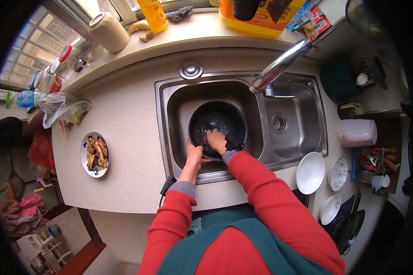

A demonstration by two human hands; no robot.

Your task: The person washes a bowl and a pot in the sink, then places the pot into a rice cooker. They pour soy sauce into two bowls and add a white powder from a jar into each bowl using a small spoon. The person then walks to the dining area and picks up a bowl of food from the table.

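Note:
A dark round pot (241, 117) sits in the larger left basin of the stainless steel double sink (177, 103). Some water with glints of light shows in its bottom. My left hand (194, 153) grips the pot's near left rim, thumb up along the edge. Inside the pot, my right hand (216, 139) presses a small purplish-red pad or cloth (204, 138) against the left inner side; the fingers hide most of it. Above the divider, the chrome faucet (278, 67) points toward the basins, and no stream of water shows from it.
A plate of cooked food (95, 154) stands on the left counter, near a plastic bag of greens (76, 111). White bowls (310, 173) sit at the sink's lower right. A metal sink stopper (191, 69) lies behind the basin. Bottles and jars line the windowsill (189, 32).

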